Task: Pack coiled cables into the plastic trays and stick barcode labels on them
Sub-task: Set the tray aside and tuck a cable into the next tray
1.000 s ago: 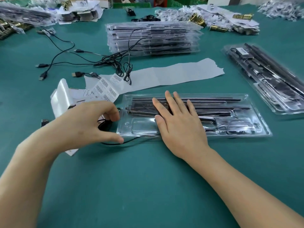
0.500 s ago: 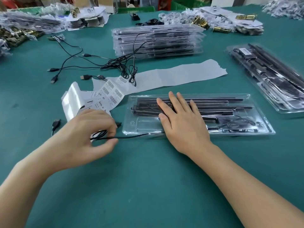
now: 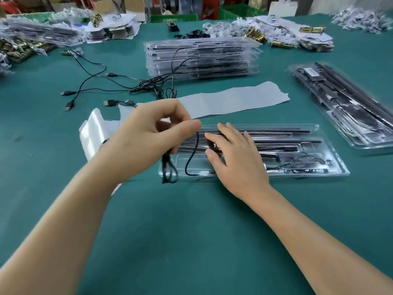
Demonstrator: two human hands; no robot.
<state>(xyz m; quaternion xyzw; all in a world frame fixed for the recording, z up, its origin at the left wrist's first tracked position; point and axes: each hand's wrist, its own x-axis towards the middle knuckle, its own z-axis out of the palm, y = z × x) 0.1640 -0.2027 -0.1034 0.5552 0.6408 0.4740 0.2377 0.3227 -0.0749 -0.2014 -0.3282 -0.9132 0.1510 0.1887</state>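
Holding black rods point(image 3: 276, 131) and a coiled lead point(image 3: 297, 162), the clear tray point(image 3: 331, 165) lies on the tabletop point(image 3: 191, 231). Left hand point(image 3: 146, 141) pinches a black cable point(image 3: 191, 154) over its 9 o'clock end; right hand point(image 3: 238, 160) rests flat on it. Stacked trays point(image 3: 202, 58) sit at 12 o'clock, loose cables point(image 3: 95, 81) at 10.

Head camera looks down (close) over table point(image 3: 191, 241).

Hands: two, left hand point(image 3: 148, 141) and right hand point(image 3: 238, 158). Plastic tray point(image 3: 331, 167) nearest: one. Stack of trays point(image 3: 202, 58) at centre: one, layers not reliably countable. Filled trays point(image 3: 350, 116) at right: at least one, possibly two overlapped. Black cable point(image 3: 192, 154) pinched in left hand: one. Cable tangle point(image 3: 148, 85): one, strands uncountable. Paper strip point(image 3: 234, 99): one.
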